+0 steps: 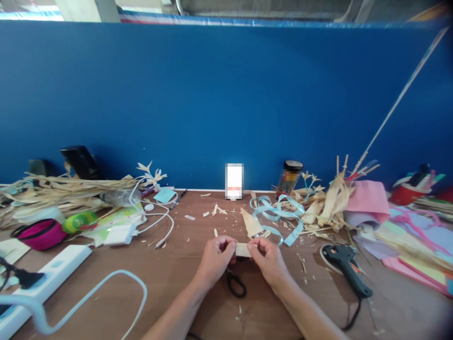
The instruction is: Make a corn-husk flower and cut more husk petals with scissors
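Note:
Between my two hands a short, pale strip of dried husk (242, 250) is stretched out flat. My left hand (218, 255) pinches its left end between thumb and fingers. At the other end, my right hand (267, 257) grips it the same way. Under the strip lies a pair of scissors (236, 284) with a black handle; its blades are hidden by the strip and my hands. Just beyond my right hand is a loose pointed piece of husk (250, 223), beside a curled light blue ribbon (278, 210).
A black glue gun (348, 269) lies right of my arm. Piled husks (327, 200) and coloured paper (368, 200) are on the right. On the left are more husks (71, 191), a white power strip (49, 283) and cables. A blue partition (198, 104) stands behind the brown table (170, 302).

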A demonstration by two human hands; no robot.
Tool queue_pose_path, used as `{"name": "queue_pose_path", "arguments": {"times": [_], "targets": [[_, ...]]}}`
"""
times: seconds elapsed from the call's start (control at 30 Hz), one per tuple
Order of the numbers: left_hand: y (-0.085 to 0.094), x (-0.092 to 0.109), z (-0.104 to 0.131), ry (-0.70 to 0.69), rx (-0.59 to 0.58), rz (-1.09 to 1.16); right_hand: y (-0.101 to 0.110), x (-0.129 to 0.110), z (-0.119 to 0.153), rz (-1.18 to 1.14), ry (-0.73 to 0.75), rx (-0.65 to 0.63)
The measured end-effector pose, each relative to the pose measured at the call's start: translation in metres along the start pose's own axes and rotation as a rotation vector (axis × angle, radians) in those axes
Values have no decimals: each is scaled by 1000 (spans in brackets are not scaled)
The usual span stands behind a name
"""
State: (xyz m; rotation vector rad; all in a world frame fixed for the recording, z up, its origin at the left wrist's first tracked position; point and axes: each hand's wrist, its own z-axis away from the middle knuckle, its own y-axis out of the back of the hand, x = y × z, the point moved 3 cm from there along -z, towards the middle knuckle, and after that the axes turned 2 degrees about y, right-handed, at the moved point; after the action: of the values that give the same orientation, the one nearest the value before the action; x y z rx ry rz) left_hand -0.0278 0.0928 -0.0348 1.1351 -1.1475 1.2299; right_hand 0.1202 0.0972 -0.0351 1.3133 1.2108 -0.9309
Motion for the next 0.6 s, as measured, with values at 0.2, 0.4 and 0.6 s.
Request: {"name": "queue_pose_path", "arguments": {"times": [0.2, 0.4, 0.6], "targets": [[-3, 6, 3, 0, -33, 49, 3, 1, -1, -3, 14, 10], [-1, 2, 1, -25, -51, -17, 1, -4, 1, -15, 17, -2], [-1, 2, 1, -12, -26, 5, -1, -1, 0, -27, 12, -24]]}}
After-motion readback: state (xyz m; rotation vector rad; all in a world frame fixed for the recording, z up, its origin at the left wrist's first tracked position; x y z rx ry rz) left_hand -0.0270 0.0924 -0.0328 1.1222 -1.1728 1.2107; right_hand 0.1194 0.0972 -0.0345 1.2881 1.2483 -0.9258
